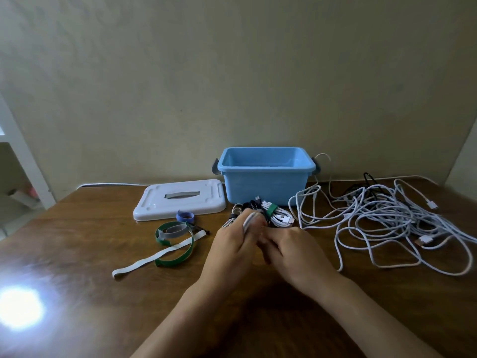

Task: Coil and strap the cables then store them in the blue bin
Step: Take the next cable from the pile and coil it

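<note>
A blue bin stands open at the back of the wooden table. In front of it lie coiled cables, one white coil bound with a green strap. My left hand and my right hand meet just before that pile, both closed around a small white coiled cable with a grey strap over it. A big tangle of loose white and black cables sprawls to the right. Loose straps in green, white, grey and blue lie to the left.
The bin's white lid lies flat left of the bin. A wall rises right behind the table. A bright glare spot sits on the table's near left. A white shelf stands at the far left.
</note>
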Tool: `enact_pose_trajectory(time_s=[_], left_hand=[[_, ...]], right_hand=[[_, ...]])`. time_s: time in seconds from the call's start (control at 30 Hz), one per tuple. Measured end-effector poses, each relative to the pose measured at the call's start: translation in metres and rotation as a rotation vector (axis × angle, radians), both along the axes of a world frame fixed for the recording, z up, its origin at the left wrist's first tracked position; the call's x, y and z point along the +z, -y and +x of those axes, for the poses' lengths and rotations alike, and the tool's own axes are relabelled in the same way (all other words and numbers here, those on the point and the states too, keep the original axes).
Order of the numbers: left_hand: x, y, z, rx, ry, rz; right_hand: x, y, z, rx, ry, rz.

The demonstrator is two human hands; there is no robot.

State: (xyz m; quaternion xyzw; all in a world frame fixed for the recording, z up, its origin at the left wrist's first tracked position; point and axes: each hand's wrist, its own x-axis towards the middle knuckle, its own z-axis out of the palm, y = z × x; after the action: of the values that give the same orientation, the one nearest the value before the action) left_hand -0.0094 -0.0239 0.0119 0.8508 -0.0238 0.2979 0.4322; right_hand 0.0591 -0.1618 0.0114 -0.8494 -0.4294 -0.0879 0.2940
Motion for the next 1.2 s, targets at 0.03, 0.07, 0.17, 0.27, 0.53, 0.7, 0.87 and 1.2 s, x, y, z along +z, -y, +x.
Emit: enact_pose_trajectory(time_s=[0.03,0.07,0.17,0.27,0.53,0.7,0.87,1.2], left_hand=[[0.001,-0.002,0.000,0.017,0.022,-0.039],[0.002,-0.004,0.001,0.043,0.037,-0.069],[0.005,-0.011,0.001,0.139,0.067,-0.117],[0.010,-0.012,0.001,0.188,0.098,-0.211],[0.008,-0.011,0.004,0.065,0.077,-0.282],[0.012,-0.009,0.003,-0.024,0.077,-0.454],[0.021,-0.013,-0.002,-0.132,0.101,-0.641],[0.014,-0.016,0.001,-0.098,0.023,-0.422]], right_hand=[[0.000,0.001,0.003,0.006,0.011,0.002],[0.001,0.003,0.006,0.007,0.033,0.007],[0.004,0.009,0.018,-0.011,0.180,0.014],[0.005,0.009,0.019,-0.020,0.273,0.020],[-0.002,-0.005,0.002,0.070,0.087,-0.183],[-0.005,-0.016,-0.008,0.140,0.107,-0.247],[0.003,-0.010,-0.005,0.116,0.123,-0.262],[-0.002,-0.002,0.013,0.067,0.067,-0.370]])
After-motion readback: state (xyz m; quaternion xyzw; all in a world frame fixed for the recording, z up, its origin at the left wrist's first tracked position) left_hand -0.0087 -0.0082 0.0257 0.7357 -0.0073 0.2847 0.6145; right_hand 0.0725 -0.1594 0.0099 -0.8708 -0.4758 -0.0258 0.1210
